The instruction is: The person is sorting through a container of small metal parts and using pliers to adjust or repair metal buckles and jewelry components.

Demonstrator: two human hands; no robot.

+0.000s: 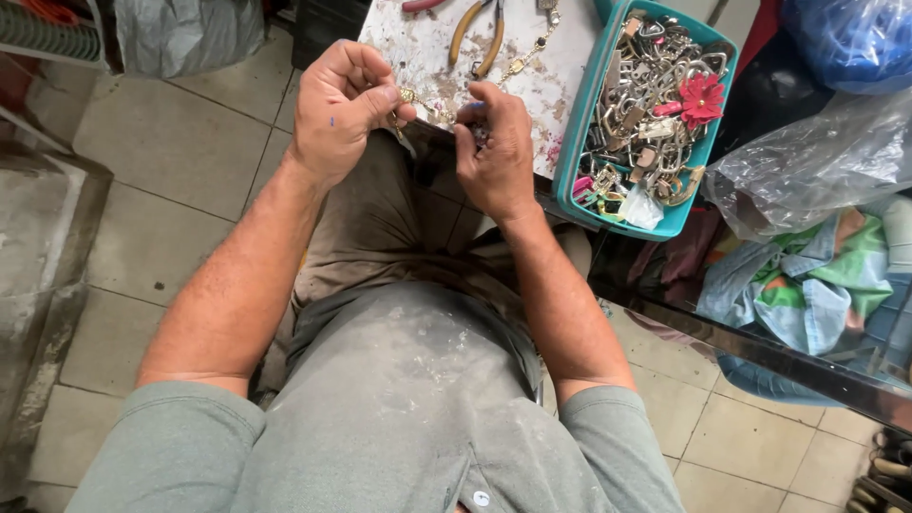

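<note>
Pale floor tiles are showing under your knees, and a stained white worktop (513, 66) is sitting just ahead of you, carrying yellow-handled pliers (478, 38) and, at its right edge, a teal tray (570, 161) heaped with metal buckles and clasps plus a red fabric flower (701, 97). You are holding a gold chain (432, 106) stretched between both hands above your lap: your left hand (340, 109) is curling closed around one end, and your right hand (496, 152) is pinching the other end with fingertips tight together, the rest of the chain trailing up onto the worktop. By the look of it, you are working a link or clasp; the next move probably calls for steady, small finger pressure, though the joint itself is hidden.
</note>
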